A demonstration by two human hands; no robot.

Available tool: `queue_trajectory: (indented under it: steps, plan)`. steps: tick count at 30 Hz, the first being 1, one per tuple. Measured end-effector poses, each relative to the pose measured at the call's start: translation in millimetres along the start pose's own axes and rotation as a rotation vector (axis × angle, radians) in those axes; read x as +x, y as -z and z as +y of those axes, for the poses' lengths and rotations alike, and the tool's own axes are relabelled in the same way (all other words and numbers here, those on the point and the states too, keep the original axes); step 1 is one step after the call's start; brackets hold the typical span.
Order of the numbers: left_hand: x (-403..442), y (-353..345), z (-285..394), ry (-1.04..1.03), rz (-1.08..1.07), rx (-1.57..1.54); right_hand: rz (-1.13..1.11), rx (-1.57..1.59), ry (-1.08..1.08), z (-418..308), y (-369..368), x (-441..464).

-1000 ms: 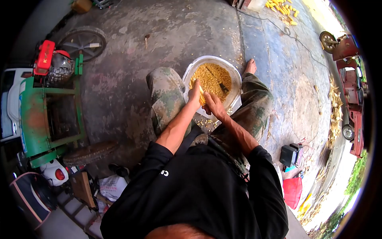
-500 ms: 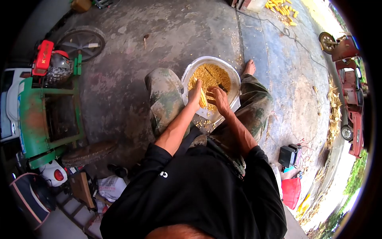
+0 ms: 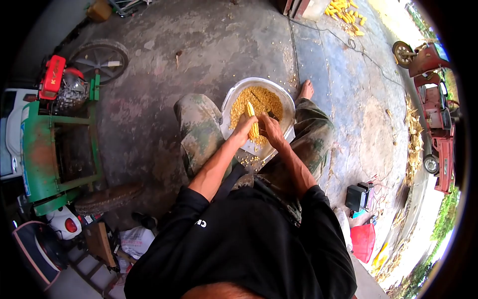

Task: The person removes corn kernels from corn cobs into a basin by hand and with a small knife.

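A yellow ear of corn (image 3: 253, 128) stands nearly upright in the grip of my left hand (image 3: 243, 126), whose fingers wrap round it. Right beside the cob is my right hand (image 3: 271, 130), its fingers curled in toward it; what they hold, if anything, is hidden. Both hands are over a wide metal basin (image 3: 228, 102) between my knees. Loose corn kernels (image 3: 239, 107) cover its bottom. A thin dark stick-like piece (image 3: 255, 93) lies on the kernels, and a dark object I cannot identify shows just behind my right hand.
Several ears of corn (image 3: 346, 15) lie on the concrete floor at the top right, near a dark cable (image 3: 351, 42). A green machine frame (image 3: 30, 149) with a red engine (image 3: 54, 77) stands left. Camouflage trouser legs (image 3: 199, 124) flank the basin. Scattered kernels lie at its near edge.
My right hand's spread fingers have curled in closer to the cob. The ear of corn has become more upright and shows more above my left hand. The whole view has shifted slightly.
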State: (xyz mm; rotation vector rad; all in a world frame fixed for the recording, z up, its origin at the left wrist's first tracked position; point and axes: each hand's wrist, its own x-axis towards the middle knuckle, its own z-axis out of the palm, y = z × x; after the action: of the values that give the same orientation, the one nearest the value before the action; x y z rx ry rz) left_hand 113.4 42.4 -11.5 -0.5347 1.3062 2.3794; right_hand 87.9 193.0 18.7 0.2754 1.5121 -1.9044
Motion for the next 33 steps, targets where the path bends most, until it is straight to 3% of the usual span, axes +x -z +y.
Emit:
queue_trajectory:
  steps: [7, 10, 11, 13, 15, 16, 17, 19, 21, 24, 28, 31, 33]
  plan:
    - [-6.1, -5.7, -6.0, -0.175, 0.058, 0.134, -0.111, -0.069, -0.002, -3.7, -2.5, -3.8]
    - [-7.1, -2.9, -8.3, -0.203, 0.028, 0.178, -0.157, -0.235, 0.210, 3.8, 5.6, -1.2]
    - [-6.3, -2.3, -9.9, -0.226, 0.018, 0.195, -0.149, -0.567, 0.505, 6.1, 9.2, -1.5]
    - [-4.7, -1.1, -12.6, -0.249, 0.010, 0.212, -0.135, -0.897, 0.800, 8.9, 15.1, -0.2]
    - [-1.7, -0.4, -15.0, -0.291, 0.072, 0.323, -0.150, -1.160, 0.813, 14.0, 21.6, 7.3]
    - [-1.9, 0.5, -16.6, -0.290, 0.073, 0.323, -0.150, -1.159, 0.813, 19.3, 20.7, 11.3]
    - [-3.8, -0.6, -16.4, -0.290, 0.109, 0.358, -0.182, -0.681, 0.500, 23.4, 16.9, 13.9]
    - [-5.3, -3.2, -14.0, -0.291, 0.144, 0.395, -0.200, -0.203, 0.187, 28.2, 14.8, 17.2]
    - [-4.8, -4.8, -11.9, -0.326, 0.154, 0.351, -0.074, 0.088, -0.052, 17.5, 6.0, 10.6]
    - [-13.8, -15.0, 3.5, -0.266, 0.125, 0.292, -0.119, -0.036, 0.130, 14.9, 3.3, 4.7]
    - [-16.7, -18.2, 11.6, -0.152, 0.122, 0.327, -0.069, 0.090, 0.103, 12.2, 1.9, 6.1]
    - [-11.6, -11.8, 7.3, -0.053, 0.139, 0.112, 0.094, 0.167, 0.076, 5.4, -5.7, 4.4]
    - [-6.3, -9.8, 1.1, -0.055, 0.238, -0.079, 0.082, -0.075, 0.237, 7.4, -5.3, 3.1]
